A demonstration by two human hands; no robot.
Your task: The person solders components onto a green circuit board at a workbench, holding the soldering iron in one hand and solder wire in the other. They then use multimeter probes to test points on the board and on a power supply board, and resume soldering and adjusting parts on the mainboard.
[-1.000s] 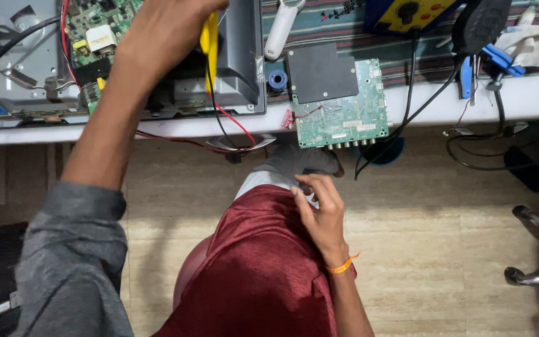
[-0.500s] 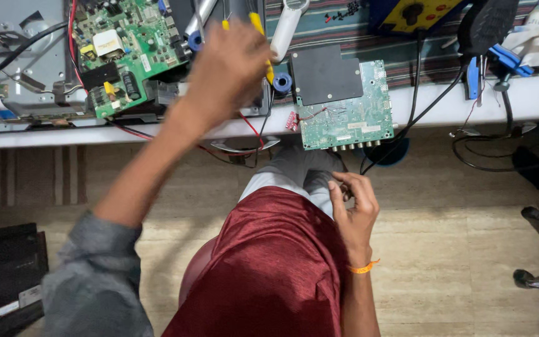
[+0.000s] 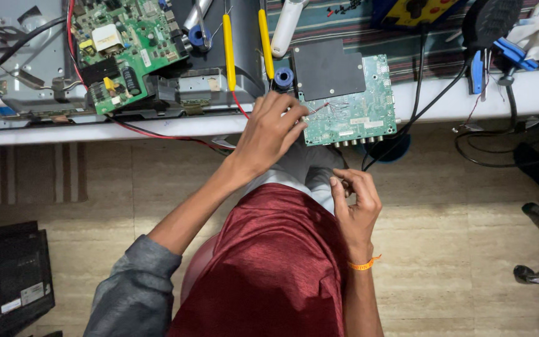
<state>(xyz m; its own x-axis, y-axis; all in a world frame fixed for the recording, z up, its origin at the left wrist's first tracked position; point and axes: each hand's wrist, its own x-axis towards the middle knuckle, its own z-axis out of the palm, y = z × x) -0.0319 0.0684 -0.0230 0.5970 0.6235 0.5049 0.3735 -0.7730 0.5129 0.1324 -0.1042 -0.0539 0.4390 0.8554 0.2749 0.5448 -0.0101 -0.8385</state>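
Left hand (image 3: 269, 134) dropped from probes to circuit board (image 3: 350, 103) edge, fingers loose; right hand (image 3: 355, 203) pinched, contents unclear.

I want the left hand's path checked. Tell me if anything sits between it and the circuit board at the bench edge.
Nothing visible does. The left hand already rests at the left edge of the circuit board, fingers touching it. The yellow probes lie behind the hand.

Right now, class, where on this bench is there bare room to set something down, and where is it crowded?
Bare white bench edge lies right of the pale green circuit board, crossed by black cables. A thin strip runs left of the left hand, below the darker green board. The middle is crowded with yellow probes.
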